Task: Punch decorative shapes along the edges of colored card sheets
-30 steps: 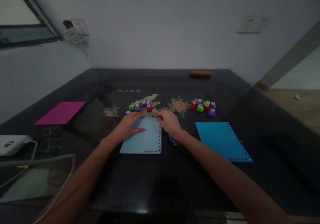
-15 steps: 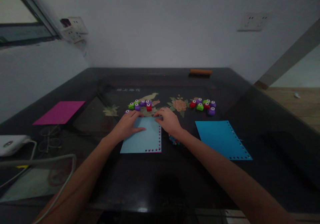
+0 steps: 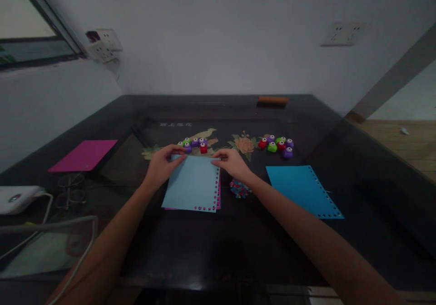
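A light blue sheet of paper (image 3: pixel 192 184) is pinched at its upper left corner by my left hand (image 3: pixel 162 166). My right hand (image 3: pixel 233 163) grips the same sheet at its upper right corner. Small punched holes run down its right edge and along part of the bottom edge. Under it lies a pink sheet (image 3: pixel 219 201), showing as a thin strip at the right and bottom. By my right forearm sits a small heap of coloured paper bits (image 3: pixel 239 189). Small craft punches (image 3: pixel 203 147) in green, purple and red stand just beyond the light blue sheet.
More craft punches (image 3: pixel 280 144) stand at the back right. A darker blue sheet (image 3: pixel 299 189) with punched edges lies to the right, a magenta sheet (image 3: pixel 83 156) to the left. A white device (image 3: pixel 20 198) with a cable (image 3: pixel 91 237) is at the left. An orange-brown roll (image 3: pixel 273 100) lies by the wall.
My left hand has shifted from lying on the light blue sheet to its upper left corner. The sheet's top is raised slightly, and it has slipped out of line with the pink one.
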The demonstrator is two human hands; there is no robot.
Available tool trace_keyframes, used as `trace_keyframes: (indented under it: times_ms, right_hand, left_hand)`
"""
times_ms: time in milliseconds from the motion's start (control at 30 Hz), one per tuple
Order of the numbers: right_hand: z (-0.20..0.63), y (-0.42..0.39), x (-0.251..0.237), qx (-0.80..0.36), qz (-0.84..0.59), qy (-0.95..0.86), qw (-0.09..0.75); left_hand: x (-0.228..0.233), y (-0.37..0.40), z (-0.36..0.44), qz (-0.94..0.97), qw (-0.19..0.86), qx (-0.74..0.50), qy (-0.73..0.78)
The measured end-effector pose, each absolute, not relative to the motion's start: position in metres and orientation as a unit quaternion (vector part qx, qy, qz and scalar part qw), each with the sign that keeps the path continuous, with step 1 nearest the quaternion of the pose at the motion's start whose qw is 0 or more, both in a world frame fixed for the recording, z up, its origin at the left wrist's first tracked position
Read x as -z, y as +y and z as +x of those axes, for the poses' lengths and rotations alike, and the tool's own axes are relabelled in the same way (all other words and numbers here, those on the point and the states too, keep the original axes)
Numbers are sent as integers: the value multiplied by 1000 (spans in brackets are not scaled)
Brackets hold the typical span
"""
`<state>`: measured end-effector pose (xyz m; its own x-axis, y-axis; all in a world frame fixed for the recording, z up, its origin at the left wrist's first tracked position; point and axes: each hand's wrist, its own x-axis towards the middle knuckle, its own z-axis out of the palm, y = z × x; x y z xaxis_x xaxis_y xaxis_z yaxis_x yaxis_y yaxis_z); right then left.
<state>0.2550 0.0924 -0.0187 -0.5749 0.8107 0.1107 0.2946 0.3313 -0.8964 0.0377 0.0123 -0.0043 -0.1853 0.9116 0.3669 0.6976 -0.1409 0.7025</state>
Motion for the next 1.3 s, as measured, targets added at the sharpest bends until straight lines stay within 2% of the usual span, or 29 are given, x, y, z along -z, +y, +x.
trace_keyframes:
  times_ms: [200, 333, 467, 700, 933, 1000, 1200, 1300]
  right_hand:
    - [268, 101, 7, -510, -356, -718, 313]
    - [278, 106, -5, -537, -359, -675, 357]
    - [288, 112, -17, -537, -380, -647, 386]
    - [309, 111, -25, -531, -385, -636, 408]
    - [331, 90, -24, -511, -397, -643, 409]
    - [340, 78, -21, -519, -399, -650, 386]
    - [360, 41, -11, -610, -375, -655, 240]
    - [365, 35, -9, -638, -379, -632, 223]
  left_hand:
    - [1, 10, 49, 516, 273, -522, 622]
    - [5, 7, 57, 472, 400, -514, 594]
    - [5, 3, 66, 458, 454, -468, 604]
    - [0, -5, 83, 514, 471, -409, 589]
    - [1, -11, 97, 521, 474, -408, 581]
    - [2, -12, 99, 515, 471, -415, 584]
    - [5, -15, 110, 540, 470, -396, 575]
    - [4, -16, 117, 559, 454, -385, 578]
